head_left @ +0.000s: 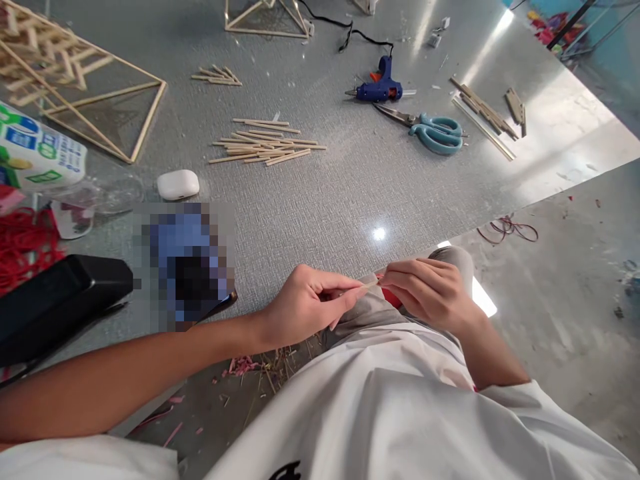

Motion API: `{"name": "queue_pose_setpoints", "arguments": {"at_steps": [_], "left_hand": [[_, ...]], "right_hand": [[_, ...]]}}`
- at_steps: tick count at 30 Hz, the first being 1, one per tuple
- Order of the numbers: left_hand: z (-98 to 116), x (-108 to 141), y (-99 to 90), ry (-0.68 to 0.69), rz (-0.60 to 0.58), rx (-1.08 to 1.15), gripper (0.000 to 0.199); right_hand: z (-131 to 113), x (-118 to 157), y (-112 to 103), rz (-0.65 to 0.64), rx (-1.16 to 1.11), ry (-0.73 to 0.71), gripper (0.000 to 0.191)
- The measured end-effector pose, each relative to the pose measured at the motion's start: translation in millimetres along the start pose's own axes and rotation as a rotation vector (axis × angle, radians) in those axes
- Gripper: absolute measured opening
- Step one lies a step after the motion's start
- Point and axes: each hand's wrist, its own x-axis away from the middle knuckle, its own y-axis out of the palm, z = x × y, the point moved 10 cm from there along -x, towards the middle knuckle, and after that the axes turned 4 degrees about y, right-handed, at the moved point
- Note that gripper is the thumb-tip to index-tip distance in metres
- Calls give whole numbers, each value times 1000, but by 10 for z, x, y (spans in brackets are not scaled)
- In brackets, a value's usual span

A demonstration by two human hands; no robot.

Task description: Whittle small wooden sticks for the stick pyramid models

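Observation:
My left hand (315, 299) pinches one end of a small pale piece (371, 283), which looks like a short thin stick, over my lap. At its other end, the closed fingers of my right hand (425, 290) meet it. A bit of red shows just below the right fingertips. Both hands are beyond the table's front edge or right at it. Beyond them on the grey table (320, 220) lies a loose pile of thin wooden sticks (265, 143), with a smaller pile of short sticks (219, 76) behind.
Blue glue gun (383, 87), scissors (435, 133) and wooden strips (483, 107) lie back right. A stick frame (145, 127), carton (40, 150), white case (178, 185), blurred-out object (190, 260) and black box (65, 300) stand left.

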Motion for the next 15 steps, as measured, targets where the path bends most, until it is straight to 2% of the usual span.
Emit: {"name": "queue_pose_setpoints", "arguments": {"at_steps": [8, 15], "left_hand": [[2, 8, 2, 13, -12, -18, 30], [36, 7, -22, 39, 26, -2, 28]], "right_hand": [[96, 37, 46, -27, -81, 59, 13], [204, 107, 73, 108, -271, 205, 25]]}}
